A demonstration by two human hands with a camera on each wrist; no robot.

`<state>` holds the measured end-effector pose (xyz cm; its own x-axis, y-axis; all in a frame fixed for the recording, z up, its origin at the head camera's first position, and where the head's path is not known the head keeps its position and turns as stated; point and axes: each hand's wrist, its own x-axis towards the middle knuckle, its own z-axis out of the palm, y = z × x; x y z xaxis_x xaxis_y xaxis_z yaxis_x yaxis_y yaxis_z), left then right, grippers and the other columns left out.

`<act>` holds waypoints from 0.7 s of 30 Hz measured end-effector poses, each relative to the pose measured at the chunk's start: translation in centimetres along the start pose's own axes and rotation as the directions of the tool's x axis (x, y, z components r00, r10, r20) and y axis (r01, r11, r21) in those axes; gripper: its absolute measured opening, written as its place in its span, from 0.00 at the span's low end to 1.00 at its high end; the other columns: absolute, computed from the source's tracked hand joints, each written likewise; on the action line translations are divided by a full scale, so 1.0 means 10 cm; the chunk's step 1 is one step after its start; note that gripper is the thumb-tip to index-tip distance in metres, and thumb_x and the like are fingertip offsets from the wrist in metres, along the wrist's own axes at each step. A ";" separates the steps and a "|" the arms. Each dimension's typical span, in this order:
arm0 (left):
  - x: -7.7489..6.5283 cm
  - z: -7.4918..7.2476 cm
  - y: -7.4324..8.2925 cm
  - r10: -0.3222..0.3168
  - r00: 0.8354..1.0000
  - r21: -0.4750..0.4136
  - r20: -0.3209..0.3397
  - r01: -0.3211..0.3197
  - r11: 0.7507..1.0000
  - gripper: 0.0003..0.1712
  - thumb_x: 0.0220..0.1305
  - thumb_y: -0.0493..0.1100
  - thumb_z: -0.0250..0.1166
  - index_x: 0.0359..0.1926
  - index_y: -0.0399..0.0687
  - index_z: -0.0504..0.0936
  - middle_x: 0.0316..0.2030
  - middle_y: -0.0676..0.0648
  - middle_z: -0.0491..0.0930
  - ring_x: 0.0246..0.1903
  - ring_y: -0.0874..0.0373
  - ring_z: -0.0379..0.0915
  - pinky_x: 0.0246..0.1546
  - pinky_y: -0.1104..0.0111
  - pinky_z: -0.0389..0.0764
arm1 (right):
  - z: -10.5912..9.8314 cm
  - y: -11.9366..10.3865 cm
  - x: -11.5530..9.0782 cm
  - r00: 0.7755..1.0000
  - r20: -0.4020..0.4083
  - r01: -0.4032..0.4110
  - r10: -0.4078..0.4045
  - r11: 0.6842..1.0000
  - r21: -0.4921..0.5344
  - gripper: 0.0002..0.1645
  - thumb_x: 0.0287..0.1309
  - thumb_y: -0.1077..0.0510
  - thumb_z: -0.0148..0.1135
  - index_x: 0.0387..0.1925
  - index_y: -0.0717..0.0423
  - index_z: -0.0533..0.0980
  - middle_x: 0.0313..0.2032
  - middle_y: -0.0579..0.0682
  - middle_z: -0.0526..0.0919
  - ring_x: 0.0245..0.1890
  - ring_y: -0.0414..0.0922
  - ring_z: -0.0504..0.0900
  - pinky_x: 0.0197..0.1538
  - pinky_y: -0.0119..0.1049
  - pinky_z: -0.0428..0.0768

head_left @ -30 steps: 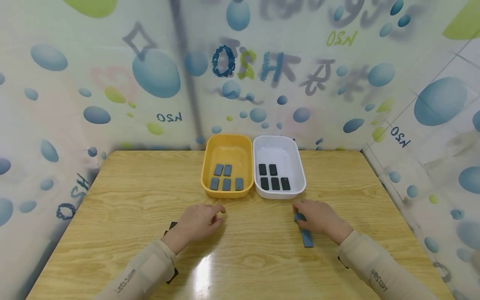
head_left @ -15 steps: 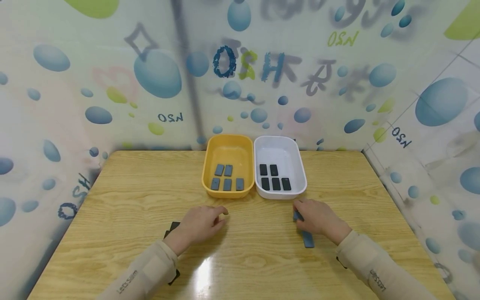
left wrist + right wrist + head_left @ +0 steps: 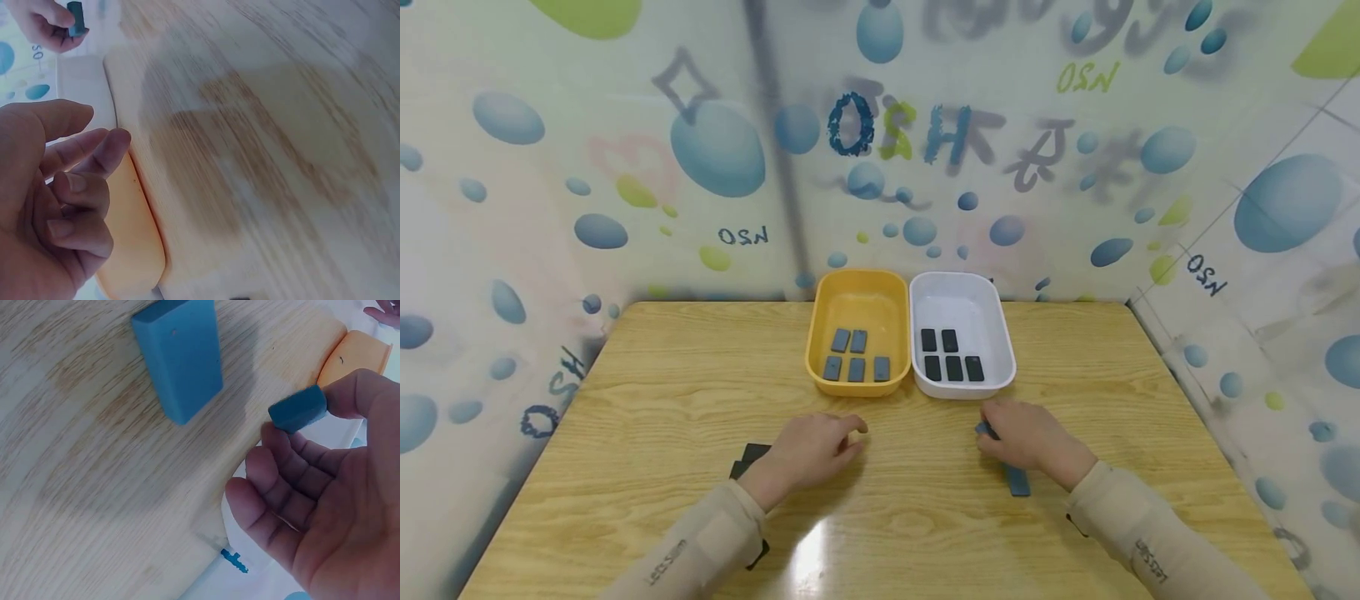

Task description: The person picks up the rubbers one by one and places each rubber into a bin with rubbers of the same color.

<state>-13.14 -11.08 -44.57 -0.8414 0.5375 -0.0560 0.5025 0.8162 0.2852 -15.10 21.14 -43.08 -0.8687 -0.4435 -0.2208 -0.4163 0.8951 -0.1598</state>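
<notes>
Your right hand (image 3: 1024,435) pinched a blue block (image 3: 297,410) above the tabletop (image 3: 917,517), near the white tub (image 3: 962,391); your left hand (image 3: 811,450) hung loosely curled, empty. Probably a carry step; next likely called for clearing the yellow tub (image 3: 859,389).

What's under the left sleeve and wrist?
Parts of two black blocks show beside the left wrist; it and the sleeve hide the rest. Whether more lie beneath can't be seen. A dark corner past the sleeve is too covered to identify.
</notes>
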 end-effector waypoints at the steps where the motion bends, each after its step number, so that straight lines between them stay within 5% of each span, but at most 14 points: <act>1: 0.00 0.00 0.01 0.002 1.000 -0.003 0.000 -0.002 1.000 0.13 0.67 0.51 0.61 0.50 0.57 0.81 0.21 0.61 0.74 0.20 0.69 0.65 0.22 0.72 0.67 | -0.01 -0.02 0.00 1.000 0.001 0.000 0.000 1.000 0.000 0.11 0.56 0.50 0.56 0.25 0.49 0.66 0.22 0.44 0.66 0.22 0.42 0.66 0.26 0.37 0.65; 21: 0.00 0.01 0.15 0.035 0.999 -0.050 -0.003 -0.035 0.998 0.13 0.68 0.51 0.60 0.50 0.57 0.82 0.22 0.61 0.77 0.19 0.70 0.65 0.23 0.73 0.68 | -0.11 -0.40 0.17 0.994 -0.034 0.106 -0.105 0.994 0.008 0.11 0.60 0.47 0.61 0.35 0.49 0.75 0.25 0.40 0.75 0.23 0.37 0.70 0.28 0.35 0.72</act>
<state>-12.41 -9.87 -44.21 -0.8240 0.5650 -0.0427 0.5212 0.7853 0.3342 -15.22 16.89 -41.79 -0.8286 -0.5336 -0.1696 -0.5037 0.8427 -0.1903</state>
